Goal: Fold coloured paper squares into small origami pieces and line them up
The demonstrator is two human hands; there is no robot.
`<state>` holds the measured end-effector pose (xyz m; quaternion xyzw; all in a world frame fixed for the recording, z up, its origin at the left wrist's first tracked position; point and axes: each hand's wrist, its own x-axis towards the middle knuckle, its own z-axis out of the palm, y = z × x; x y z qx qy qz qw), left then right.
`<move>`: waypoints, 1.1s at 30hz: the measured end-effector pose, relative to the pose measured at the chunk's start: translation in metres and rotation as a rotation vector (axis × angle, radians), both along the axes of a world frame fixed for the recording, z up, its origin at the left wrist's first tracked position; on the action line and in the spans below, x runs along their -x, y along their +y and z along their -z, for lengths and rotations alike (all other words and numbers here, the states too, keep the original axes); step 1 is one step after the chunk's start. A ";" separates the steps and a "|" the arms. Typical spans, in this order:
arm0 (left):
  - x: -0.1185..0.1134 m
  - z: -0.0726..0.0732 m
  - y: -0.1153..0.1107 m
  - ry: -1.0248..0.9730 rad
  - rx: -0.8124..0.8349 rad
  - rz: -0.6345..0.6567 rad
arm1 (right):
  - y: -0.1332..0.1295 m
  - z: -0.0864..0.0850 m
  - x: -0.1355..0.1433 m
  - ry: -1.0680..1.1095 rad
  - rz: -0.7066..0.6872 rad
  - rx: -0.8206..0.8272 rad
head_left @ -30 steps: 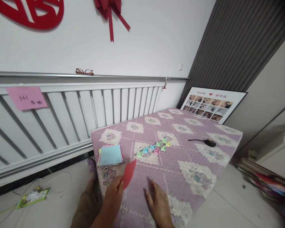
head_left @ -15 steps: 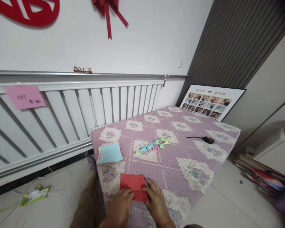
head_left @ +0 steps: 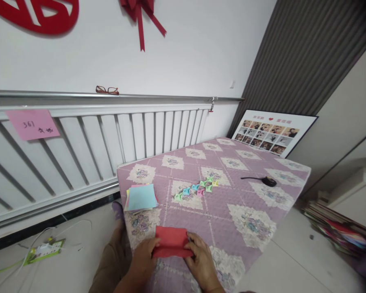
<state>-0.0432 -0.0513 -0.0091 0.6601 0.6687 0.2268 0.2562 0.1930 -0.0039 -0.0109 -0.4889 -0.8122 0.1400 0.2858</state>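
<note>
A sheet of red paper [head_left: 171,242], folded into a wide rectangle, lies between my hands at the near edge of the patterned cloth. My left hand [head_left: 144,254] grips its left edge, thumb and fingers closed on it. On the opposite side my right hand [head_left: 201,258] pinches the right edge. Farther off, several small folded paper pieces [head_left: 195,187] in green, blue, pink and yellow lie in a slanting cluster. A stack of coloured paper sheets [head_left: 142,197], light blue on top, sits to the left.
The table [head_left: 183,219] wears a purple floral cloth. A black tape measure [head_left: 268,181] lies toward its right side. Behind stand a white radiator [head_left: 146,134] and a photo board [head_left: 271,130]. A power strip [head_left: 44,252] with cables is on the floor at left.
My left hand has slid left from the paper's lower middle to its left edge. The red paper now looks shorter from front to back. My right hand stays on the right edge.
</note>
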 end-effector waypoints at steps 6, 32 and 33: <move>-0.017 -0.005 0.001 -0.037 0.051 -0.062 | 0.001 -0.004 -0.001 0.046 0.011 -0.071; -0.024 0.026 -0.013 0.296 0.035 0.470 | 0.004 0.005 0.003 0.021 0.125 -0.081; -0.024 0.026 -0.013 0.297 0.045 0.471 | 0.004 0.008 0.003 0.031 0.131 -0.084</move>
